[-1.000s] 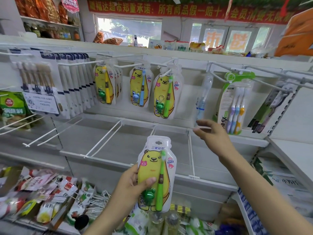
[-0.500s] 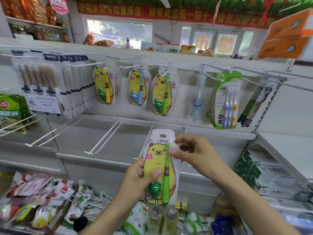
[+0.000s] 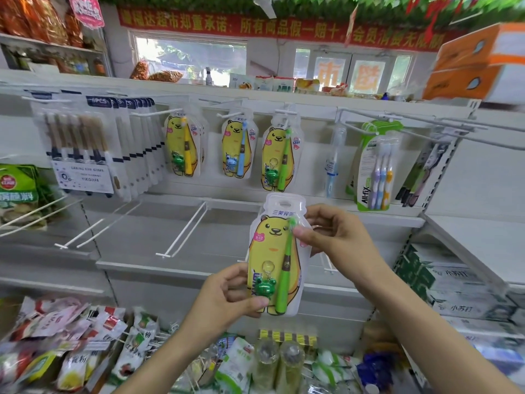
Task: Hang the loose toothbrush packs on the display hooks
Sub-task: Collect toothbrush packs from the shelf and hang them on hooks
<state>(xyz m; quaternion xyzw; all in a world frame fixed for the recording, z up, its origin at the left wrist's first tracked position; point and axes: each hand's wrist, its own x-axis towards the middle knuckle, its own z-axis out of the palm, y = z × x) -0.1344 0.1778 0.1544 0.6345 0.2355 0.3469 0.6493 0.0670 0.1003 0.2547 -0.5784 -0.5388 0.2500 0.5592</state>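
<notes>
I hold a yellow bear-shaped toothbrush pack (image 3: 271, 245) with a green brush and a green frog charm upright in front of the shelf. My left hand (image 3: 227, 294) grips its lower left edge, thumb on the front by the frog. My right hand (image 3: 332, 237) pinches its upper right edge near the brush head. Directly above hangs a matching green-brush pack (image 3: 279, 157) on a display hook (image 3: 284, 112). Packs with a blue brush (image 3: 237, 149) and a yellow brush (image 3: 183, 149) hang further left.
Multi-brush packs (image 3: 99, 149) fill hooks at the left; a clear single brush (image 3: 333, 163) and an All-fix pack (image 3: 376, 169) hang at the right. Bare long hooks (image 3: 184, 231) jut from the lower row. Snack packets (image 3: 71, 336) fill bins below; boxes (image 3: 454, 291) stand at the right.
My right hand came down from the shelf edge and took hold of the pack's upper right edge. The pack has risen and moved rightward toward the hanging green-brush pack.
</notes>
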